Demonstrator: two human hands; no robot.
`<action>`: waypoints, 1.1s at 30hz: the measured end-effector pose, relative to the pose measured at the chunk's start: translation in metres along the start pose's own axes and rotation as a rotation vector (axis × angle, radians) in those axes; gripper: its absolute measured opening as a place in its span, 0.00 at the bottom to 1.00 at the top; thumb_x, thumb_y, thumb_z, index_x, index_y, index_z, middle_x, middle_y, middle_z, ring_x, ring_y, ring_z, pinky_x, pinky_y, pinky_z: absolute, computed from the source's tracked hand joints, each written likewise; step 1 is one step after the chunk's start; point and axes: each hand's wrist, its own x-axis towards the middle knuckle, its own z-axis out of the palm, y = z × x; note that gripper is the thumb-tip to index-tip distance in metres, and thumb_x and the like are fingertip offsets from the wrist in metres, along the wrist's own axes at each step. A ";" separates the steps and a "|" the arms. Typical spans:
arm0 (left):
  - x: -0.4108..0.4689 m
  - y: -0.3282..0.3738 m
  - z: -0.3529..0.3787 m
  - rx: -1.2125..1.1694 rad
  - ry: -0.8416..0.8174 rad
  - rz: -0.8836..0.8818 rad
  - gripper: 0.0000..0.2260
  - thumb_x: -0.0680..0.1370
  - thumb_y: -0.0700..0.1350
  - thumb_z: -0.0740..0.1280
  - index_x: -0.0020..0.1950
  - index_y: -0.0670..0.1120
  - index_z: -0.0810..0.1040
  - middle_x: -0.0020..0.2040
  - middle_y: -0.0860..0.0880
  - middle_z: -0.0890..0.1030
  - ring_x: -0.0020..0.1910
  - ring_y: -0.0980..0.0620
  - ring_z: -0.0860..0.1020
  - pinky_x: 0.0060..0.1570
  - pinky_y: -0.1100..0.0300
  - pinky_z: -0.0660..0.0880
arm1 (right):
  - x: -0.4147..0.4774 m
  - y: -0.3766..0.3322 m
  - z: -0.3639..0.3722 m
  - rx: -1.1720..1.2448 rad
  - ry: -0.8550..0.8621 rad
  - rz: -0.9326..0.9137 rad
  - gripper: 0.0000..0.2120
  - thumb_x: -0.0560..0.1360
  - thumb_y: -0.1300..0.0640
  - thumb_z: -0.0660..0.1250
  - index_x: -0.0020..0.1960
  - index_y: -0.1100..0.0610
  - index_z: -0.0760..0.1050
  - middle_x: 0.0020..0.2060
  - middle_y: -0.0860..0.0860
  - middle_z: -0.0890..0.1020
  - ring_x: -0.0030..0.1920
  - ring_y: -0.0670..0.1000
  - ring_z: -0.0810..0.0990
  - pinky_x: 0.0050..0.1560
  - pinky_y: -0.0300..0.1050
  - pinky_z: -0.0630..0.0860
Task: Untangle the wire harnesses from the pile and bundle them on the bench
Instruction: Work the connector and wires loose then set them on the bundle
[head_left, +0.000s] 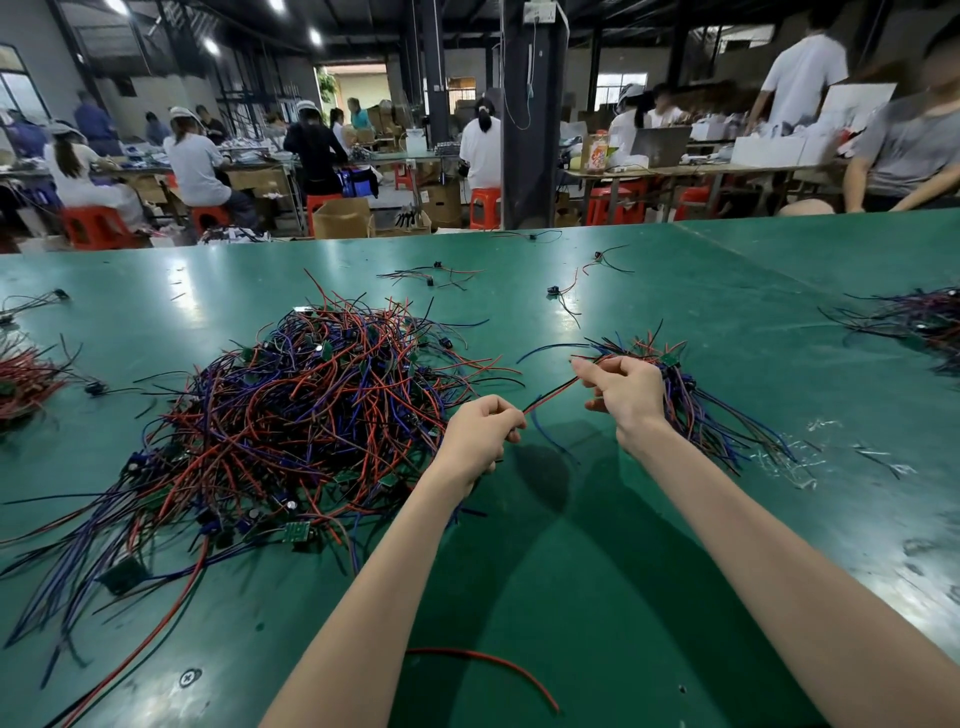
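A big tangled pile of red, blue and black wire harnesses (306, 415) with small green boards lies on the green bench (597, 571), left of centre. My left hand (480, 434) pinches the near end of one red-and-black harness (550, 397) just right of the pile. That harness stretches up and right to my right hand (626, 389), which grips it together with a gathered bundle of harnesses (696, 410). The bundle fans out behind and to the right of that hand.
Smaller heaps of wires lie at the bench's left edge (21, 379) and far right (919, 322). Loose harnesses (436, 275) are scattered at the back. A single red wire (488, 662) lies near me. Clear plastic scraps (795, 462) sit at the right. People work at tables beyond.
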 end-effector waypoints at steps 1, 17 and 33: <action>0.000 -0.001 -0.001 0.011 0.004 0.000 0.05 0.76 0.40 0.64 0.40 0.44 0.75 0.31 0.50 0.74 0.19 0.57 0.61 0.20 0.68 0.57 | -0.001 0.000 0.000 -0.064 0.019 -0.033 0.13 0.67 0.54 0.77 0.35 0.58 0.75 0.32 0.52 0.79 0.22 0.44 0.76 0.27 0.40 0.76; 0.005 -0.004 -0.013 0.075 -0.040 0.002 0.06 0.77 0.41 0.64 0.40 0.45 0.77 0.32 0.50 0.75 0.20 0.58 0.62 0.20 0.67 0.58 | 0.000 -0.010 0.000 0.516 0.017 0.326 0.12 0.70 0.64 0.73 0.32 0.64 0.73 0.19 0.51 0.74 0.18 0.45 0.71 0.25 0.37 0.76; 0.010 -0.007 -0.018 0.039 -0.106 -0.016 0.08 0.77 0.41 0.65 0.38 0.47 0.79 0.29 0.51 0.74 0.19 0.58 0.61 0.19 0.69 0.56 | 0.006 -0.012 -0.009 0.489 -0.030 0.368 0.11 0.70 0.63 0.73 0.33 0.62 0.74 0.19 0.51 0.75 0.17 0.43 0.70 0.20 0.33 0.70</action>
